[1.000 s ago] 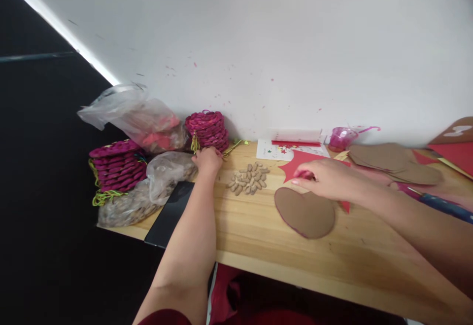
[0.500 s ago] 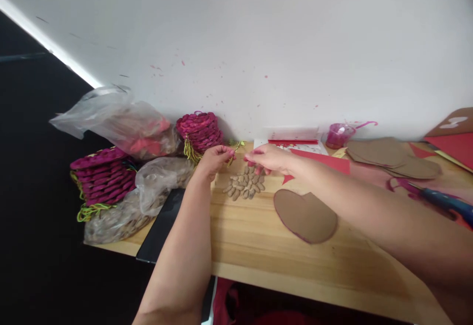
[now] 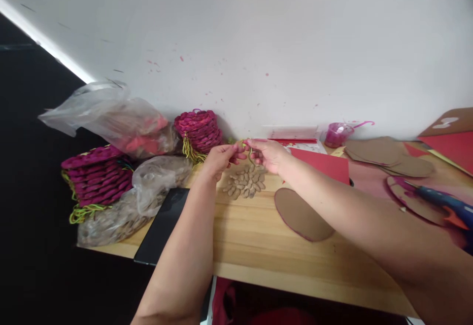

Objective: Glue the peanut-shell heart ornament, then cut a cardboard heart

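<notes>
My left hand (image 3: 222, 159) and my right hand (image 3: 268, 155) almost meet above the back of the wooden table (image 3: 251, 236). Both are pinched on a thin yellow-green cord (image 3: 251, 156), which hangs in a short curve by the right fingers. Just below them lies a round cluster of small brown shell-like pieces (image 3: 246, 182). A brown heart-shaped card (image 3: 299, 214) with a purple edge is partly covered by my right forearm.
Purple woven baskets (image 3: 198, 130) and plastic bags (image 3: 162, 182) stand at the left beside a black flat panel (image 3: 164, 226). Right are red paper (image 3: 321, 163), a pink cup (image 3: 337, 134), brown cards (image 3: 373, 151) and a blue glue gun (image 3: 443, 201).
My right hand has moved left, closer to my left hand, and now pinches the cord too. The cord's free end hangs lower. The view has shifted slightly.
</notes>
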`<control>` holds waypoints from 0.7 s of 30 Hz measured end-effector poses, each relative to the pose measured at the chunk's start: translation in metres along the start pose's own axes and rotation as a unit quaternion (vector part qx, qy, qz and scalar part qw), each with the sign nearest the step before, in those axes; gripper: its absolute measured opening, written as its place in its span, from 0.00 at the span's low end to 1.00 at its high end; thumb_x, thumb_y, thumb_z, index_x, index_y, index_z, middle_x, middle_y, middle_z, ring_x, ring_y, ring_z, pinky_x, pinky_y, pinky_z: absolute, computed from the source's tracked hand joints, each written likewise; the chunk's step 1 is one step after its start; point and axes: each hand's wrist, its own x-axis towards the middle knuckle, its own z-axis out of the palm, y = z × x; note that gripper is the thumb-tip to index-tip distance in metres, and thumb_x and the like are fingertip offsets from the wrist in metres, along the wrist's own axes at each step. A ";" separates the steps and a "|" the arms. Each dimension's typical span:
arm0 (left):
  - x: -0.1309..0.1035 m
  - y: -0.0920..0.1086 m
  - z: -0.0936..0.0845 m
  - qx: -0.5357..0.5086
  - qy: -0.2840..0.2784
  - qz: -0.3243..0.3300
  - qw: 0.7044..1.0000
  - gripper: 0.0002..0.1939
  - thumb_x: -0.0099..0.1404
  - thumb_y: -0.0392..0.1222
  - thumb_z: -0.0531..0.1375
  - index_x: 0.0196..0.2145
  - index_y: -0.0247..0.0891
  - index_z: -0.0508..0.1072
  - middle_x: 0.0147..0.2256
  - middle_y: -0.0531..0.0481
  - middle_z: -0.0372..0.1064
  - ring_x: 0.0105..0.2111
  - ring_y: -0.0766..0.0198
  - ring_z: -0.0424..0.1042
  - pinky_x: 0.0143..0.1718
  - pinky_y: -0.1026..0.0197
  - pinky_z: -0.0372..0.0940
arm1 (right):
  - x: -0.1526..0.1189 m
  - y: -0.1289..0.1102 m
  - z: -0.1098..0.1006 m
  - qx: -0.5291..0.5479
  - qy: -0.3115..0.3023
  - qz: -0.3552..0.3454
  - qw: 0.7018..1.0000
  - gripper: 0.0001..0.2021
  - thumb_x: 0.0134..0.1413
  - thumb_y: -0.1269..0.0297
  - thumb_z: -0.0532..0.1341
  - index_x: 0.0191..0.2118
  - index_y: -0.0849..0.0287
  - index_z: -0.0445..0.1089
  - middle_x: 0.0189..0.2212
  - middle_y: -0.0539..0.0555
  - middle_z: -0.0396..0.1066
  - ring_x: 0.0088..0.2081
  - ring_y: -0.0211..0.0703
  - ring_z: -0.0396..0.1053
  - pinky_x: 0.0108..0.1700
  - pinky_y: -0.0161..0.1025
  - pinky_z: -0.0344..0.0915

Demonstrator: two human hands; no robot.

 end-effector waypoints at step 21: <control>-0.007 -0.001 0.018 -0.007 -0.150 0.002 0.989 0.27 0.58 0.65 0.65 0.33 0.34 0.82 0.29 0.43 0.78 0.22 0.67 0.67 0.21 0.67 0.50 | -0.030 -0.004 -0.025 0.117 -0.055 -0.035 0.991 0.05 0.59 0.71 0.65 0.32 0.61 0.75 0.25 0.49 0.74 0.25 0.31 0.69 0.26 0.27 0.66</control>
